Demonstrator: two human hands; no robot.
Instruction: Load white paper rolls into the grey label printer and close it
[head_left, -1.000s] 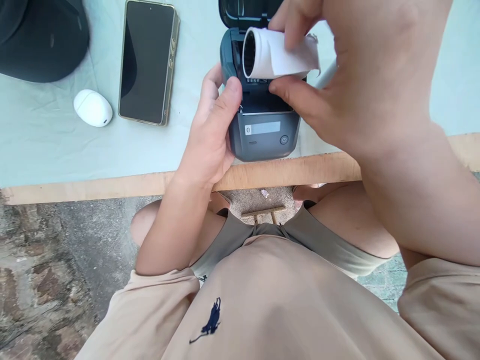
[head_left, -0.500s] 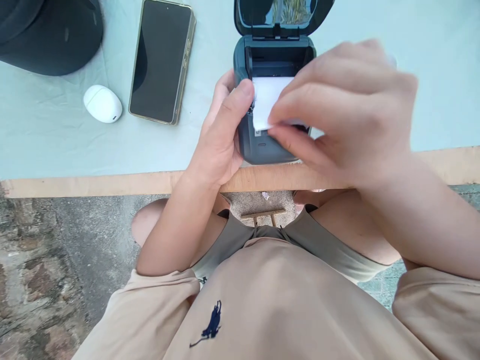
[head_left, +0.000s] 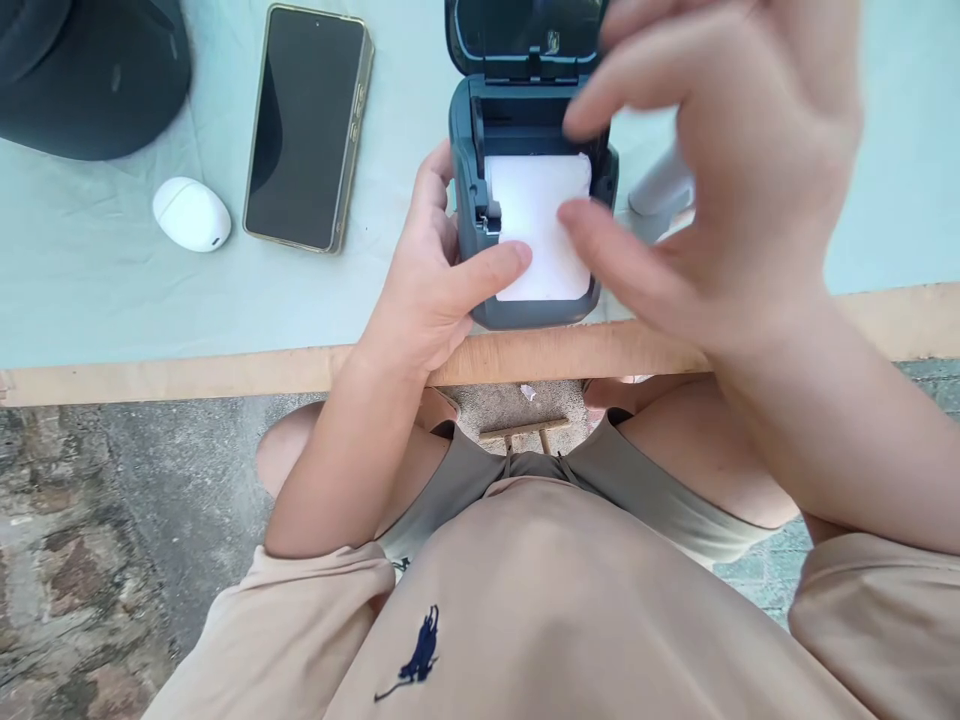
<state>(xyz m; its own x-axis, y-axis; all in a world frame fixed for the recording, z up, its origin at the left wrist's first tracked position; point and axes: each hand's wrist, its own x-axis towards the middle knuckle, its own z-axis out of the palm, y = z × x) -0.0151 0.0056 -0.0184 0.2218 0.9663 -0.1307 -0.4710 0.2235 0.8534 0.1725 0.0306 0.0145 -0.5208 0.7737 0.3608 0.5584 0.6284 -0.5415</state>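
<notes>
My left hand (head_left: 431, 290) is cupping the small dark grey plastic label printer (head_left: 529, 235) at the table's near edge, fingers wrapped on its nine o'clock side, thumb pressing the white paper strip (head_left: 536, 225) lying over its front. The lid is standing open at twelve o'clock. My right hand (head_left: 720, 190) is hovering spread above the printer's three o'clock side, fingers apart, gripping nothing (it's blurred). Off at nine o'clock, a black smartphone (head_left: 304, 125) and a white egg-shaped plastic case (head_left: 191, 214) are lying on the pale green tablecloth (head_left: 90, 290).
</notes>
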